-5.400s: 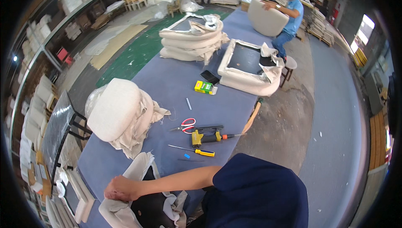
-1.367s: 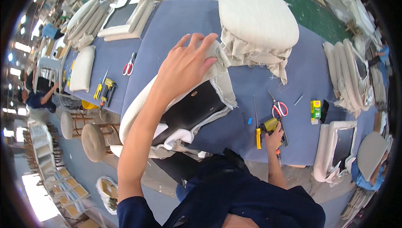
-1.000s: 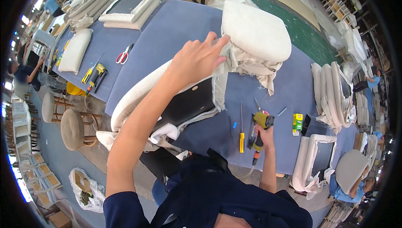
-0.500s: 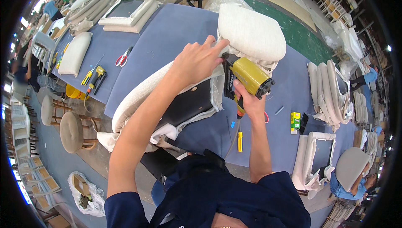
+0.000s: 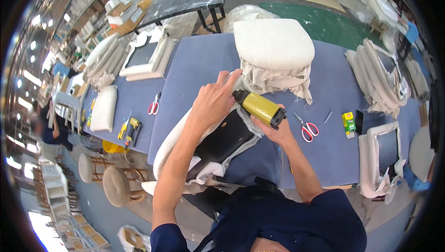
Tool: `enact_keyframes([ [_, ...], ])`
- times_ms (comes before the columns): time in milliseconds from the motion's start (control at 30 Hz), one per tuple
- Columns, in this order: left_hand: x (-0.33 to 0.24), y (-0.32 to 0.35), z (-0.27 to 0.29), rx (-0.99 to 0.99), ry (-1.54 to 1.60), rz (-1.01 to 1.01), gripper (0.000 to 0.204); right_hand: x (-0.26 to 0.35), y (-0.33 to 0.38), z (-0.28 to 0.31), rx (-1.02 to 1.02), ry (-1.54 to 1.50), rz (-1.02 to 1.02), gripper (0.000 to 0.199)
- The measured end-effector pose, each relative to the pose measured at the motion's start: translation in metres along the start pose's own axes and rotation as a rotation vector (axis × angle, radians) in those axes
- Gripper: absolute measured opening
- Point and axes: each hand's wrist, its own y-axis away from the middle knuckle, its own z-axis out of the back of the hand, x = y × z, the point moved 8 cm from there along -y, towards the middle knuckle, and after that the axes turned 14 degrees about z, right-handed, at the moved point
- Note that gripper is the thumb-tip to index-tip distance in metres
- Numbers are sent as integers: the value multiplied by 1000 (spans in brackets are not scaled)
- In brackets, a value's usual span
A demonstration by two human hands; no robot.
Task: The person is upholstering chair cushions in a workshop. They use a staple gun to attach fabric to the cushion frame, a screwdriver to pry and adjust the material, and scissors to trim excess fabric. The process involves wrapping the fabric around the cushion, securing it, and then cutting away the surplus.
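Observation:
A chair cushion panel [image 5: 221,134] with a black underside and a cream cover leans across the table's near part. My left hand [image 5: 212,101] grips the cover's fabric at its far edge, index finger stretched forward; the thumb is mostly hidden. My right hand [image 5: 277,130] is wrapped round a yellow-green staple gun [image 5: 260,107]. The gun's front end points down at the panel's far edge, close to my left fingertips; its nose is hidden under the body. Just beyond both hands stands a stack of cream cushions [image 5: 273,43] with loose, frayed fabric hanging below.
Red-handled scissors [image 5: 308,128] and a green-yellow box [image 5: 348,124] lie on the blue table [image 5: 329,159] at right. Cream cushions [image 5: 378,78] stack at far right. Another staple gun [image 5: 133,130] and scissors [image 5: 154,105] lie left, near round stools [image 5: 117,185]. People stand further off.
The view has shifted, so the table appears lower and further right. The staple gun has tipped, showing its top. My left hand keeps its place at the panel's edge.

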Motion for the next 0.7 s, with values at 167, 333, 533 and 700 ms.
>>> enact_keyframes([
  [167, 14, 4, 7, 56, 313, -131, 71, -2, 17, 6, -61, 17, -77, 23],
  [333, 56, -23, -25, 424, 653, 328, 62, -5, 43, 5, -105, -106, -342, 19],
  [533, 46, -17, -26, 328, 482, 193, 55, 17, 26, -6, -123, 76, -91, 18],
  [700, 14, 13, -2, -138, -116, 58, 51, -20, 41, -12, -262, -11, -207, 25],
])
